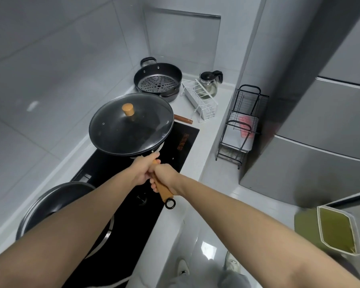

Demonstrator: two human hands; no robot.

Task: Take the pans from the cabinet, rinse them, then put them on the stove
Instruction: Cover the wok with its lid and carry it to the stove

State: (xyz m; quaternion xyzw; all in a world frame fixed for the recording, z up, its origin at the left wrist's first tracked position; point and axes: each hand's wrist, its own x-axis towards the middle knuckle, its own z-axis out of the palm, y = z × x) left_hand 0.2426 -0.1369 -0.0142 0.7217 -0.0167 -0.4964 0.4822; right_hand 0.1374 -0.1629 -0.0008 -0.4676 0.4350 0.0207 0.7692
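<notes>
Wok (131,126): lidded, above stove (187,138) | left hand (142,171), right hand (167,177): fingers clamped around handle (162,189), likely sharing weight | aim: far burner, probably.

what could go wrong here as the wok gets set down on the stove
1. The glass lid lies loose on the wok, which looks tilted, so it might slide off.
2. Both hands, left and right, grip one long wooden handle; the weight sits far out, so it could dip.
3. Another pan sits on the near side of the stove, close enough to bump.
</notes>
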